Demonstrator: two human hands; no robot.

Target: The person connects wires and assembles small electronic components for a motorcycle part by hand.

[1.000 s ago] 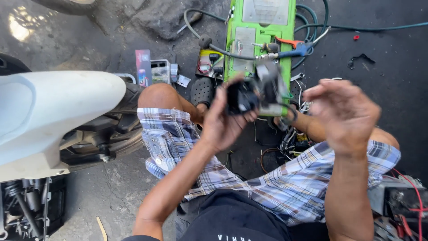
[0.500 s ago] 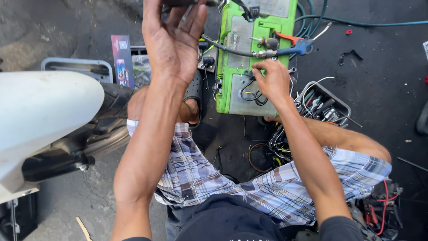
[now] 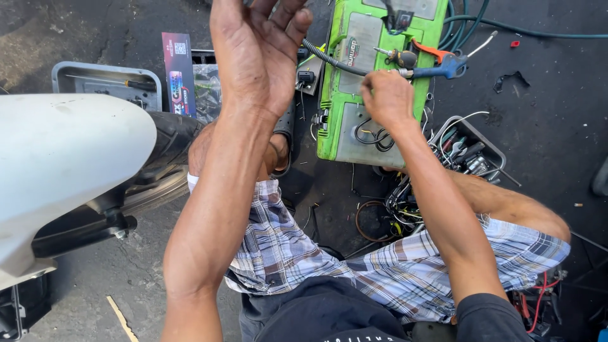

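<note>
Head view: right hand rests on the green case, which lies on the ground ahead of the knees with its long axis running away from the person. Fingers are curled downward over the case's near-middle panel, just below the black hose and blue-handled pliers; whether they grip anything cannot be told. Left hand is raised well above the ground, left of the case, fingers loosely spread and holding nothing visible. Right hand is the nearer. A tray of tools sits just right of the case.
</note>
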